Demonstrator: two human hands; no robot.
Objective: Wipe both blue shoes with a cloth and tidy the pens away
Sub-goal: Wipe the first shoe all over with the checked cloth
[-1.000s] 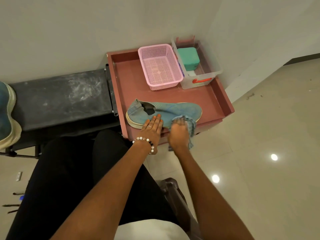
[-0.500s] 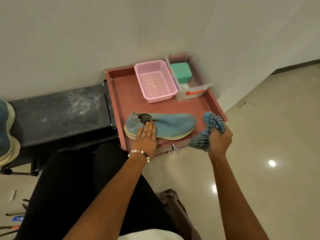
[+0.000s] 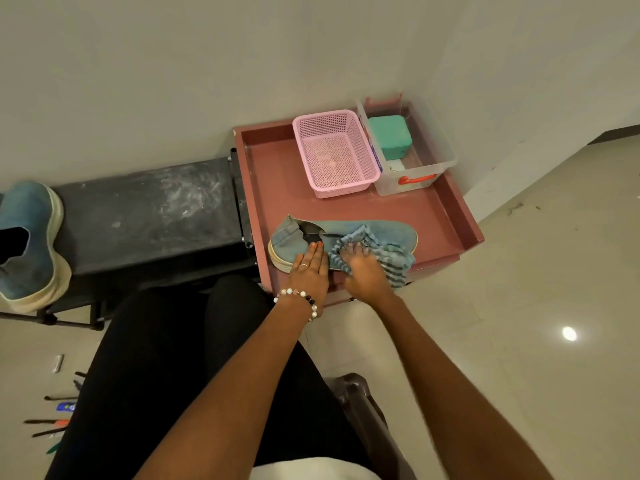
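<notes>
- Shoe (image 3: 346,237): blue slip-on, lies on its side near the front edge of the pink tray (image 3: 277,174), toe to the right. Upper looks like soft suede or canvas, sole pale with a woven rim.
- Cloth (image 3: 384,252): striped blue-grey, soft and bunched, draped over the toe half of the shoe.
- Right hand (image 3: 363,271): presses the cloth onto the shoe; whether the fingers grip it or lie flat, cannot tell.
- Left hand (image 3: 310,268): fingers straight, flat on the heel half, steadying it.
- Judgement: wiping step in hand. Best done with long strokes along the nap, heel pinned, then turning the shoe for the hidden side.
- Second shoe (image 3: 29,244): blue, thick pale sole, on the dusty black bench (image 3: 149,209), not yet reached.
- Pens (image 3: 52,410): scattered on the floor at far left.
- Basket (image 3: 334,154): pink perforated plastic, beside a clear box (image 3: 415,168).
</notes>
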